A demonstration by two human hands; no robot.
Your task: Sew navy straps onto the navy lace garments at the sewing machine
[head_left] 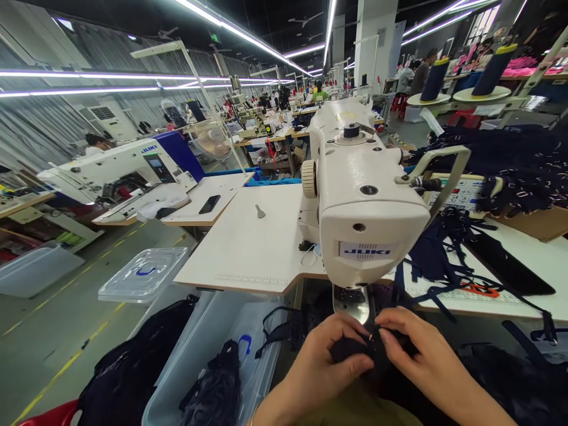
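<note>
A white JUKI sewing machine [373,219] stands in front of me, its head pointing toward me. Just below and in front of its needle area, my left hand [331,349] pinches a piece of dark navy fabric [345,349] between thumb and fingers. Close by on the right, my right hand [415,343] has its thumb and fingers closed on the same dark fabric. A small shiny bit shows between the two hands, too small to name. The fabric's lower part merges with the dark background.
Left of the machine, a white table [252,242] bears a small metal piece [260,211]. Below it is a clear plastic bin [199,331] with dark garments. To the right lie navy strap pieces [437,248], orange-handled scissors [479,290] and a black phone-like slab [510,266]. Thread cones [493,70] stand behind.
</note>
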